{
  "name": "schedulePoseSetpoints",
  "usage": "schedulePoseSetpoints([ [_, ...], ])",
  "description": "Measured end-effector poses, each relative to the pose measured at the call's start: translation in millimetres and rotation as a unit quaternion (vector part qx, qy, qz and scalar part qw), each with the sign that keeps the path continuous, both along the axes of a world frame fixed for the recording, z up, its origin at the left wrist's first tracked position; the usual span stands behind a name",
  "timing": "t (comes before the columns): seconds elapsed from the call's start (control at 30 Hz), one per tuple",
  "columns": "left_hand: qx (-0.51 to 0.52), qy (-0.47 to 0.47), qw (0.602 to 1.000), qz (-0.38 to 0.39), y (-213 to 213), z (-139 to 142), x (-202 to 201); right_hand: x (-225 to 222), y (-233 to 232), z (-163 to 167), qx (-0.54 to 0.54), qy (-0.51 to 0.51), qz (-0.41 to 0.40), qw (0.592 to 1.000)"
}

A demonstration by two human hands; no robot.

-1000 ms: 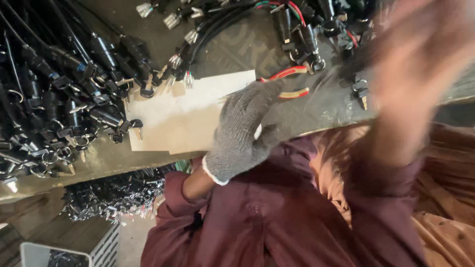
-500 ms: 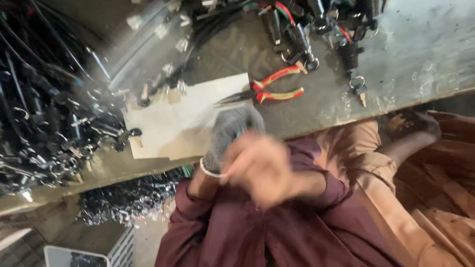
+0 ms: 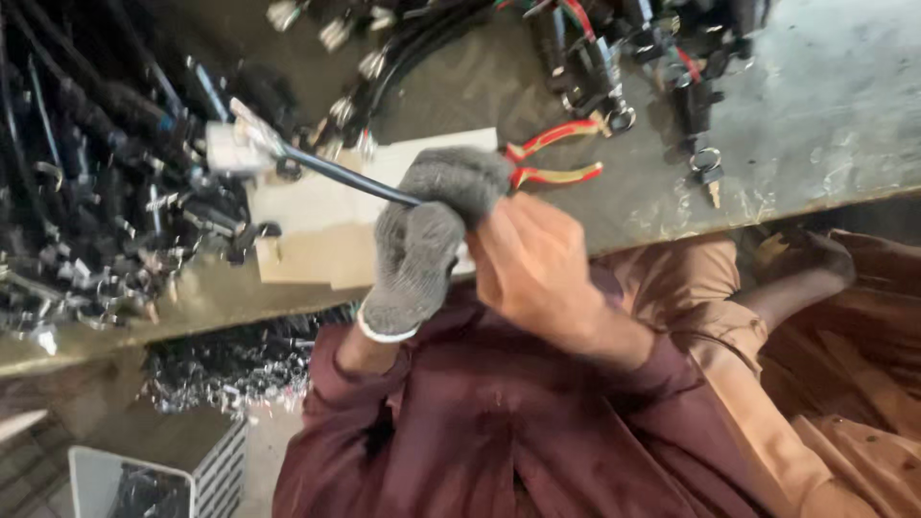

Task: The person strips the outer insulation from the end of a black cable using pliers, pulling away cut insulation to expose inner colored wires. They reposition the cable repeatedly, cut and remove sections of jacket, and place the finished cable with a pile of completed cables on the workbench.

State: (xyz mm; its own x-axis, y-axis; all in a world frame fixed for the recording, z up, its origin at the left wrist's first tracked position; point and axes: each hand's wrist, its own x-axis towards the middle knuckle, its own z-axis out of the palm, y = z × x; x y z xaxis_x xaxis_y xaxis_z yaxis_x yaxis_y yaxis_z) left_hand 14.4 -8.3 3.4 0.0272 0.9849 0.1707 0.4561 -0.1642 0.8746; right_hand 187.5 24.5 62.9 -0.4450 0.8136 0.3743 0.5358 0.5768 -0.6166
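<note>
My left hand (image 3: 422, 240) wears a grey knit glove and is closed around a thin black cable (image 3: 336, 177). The cable runs up and left to a white connector (image 3: 230, 144). My bare right hand (image 3: 537, 269) is pressed against the glove from the right, with its back toward me. Its fingers curl in behind the glove, so I cannot see what they hold. Both hands hover over the bench's near edge, above a pale sheet of card (image 3: 317, 216). Red-handled pliers (image 3: 556, 158) lie on the bench just beyond my hands.
A thick heap of black cables with connectors (image 3: 96, 192) covers the left of the grey bench (image 3: 825, 125). More black parts, red wires and a key on a ring (image 3: 705, 173) lie along the far side. Below the bench sits a white crate (image 3: 125, 484) beside another cable pile (image 3: 221, 369).
My hands have come together at the bench edge. The gloved hand has taken up a black cable with a white connector, and the blurred bare hand has settled against the glove.
</note>
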Motion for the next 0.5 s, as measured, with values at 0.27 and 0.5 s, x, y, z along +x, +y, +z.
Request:
schedulePoseSetpoints([
  [0.27, 0.074, -0.063, 0.969, -0.225, -7, 41, 43, 49, 4, 46, -0.272, 0.247, 0.053, 0.929],
  [0.5, -0.241, -0.299, 0.832, -0.401, -28, 63, 72, 91, 20, 91, -0.372, 0.487, 0.205, 0.763],
])
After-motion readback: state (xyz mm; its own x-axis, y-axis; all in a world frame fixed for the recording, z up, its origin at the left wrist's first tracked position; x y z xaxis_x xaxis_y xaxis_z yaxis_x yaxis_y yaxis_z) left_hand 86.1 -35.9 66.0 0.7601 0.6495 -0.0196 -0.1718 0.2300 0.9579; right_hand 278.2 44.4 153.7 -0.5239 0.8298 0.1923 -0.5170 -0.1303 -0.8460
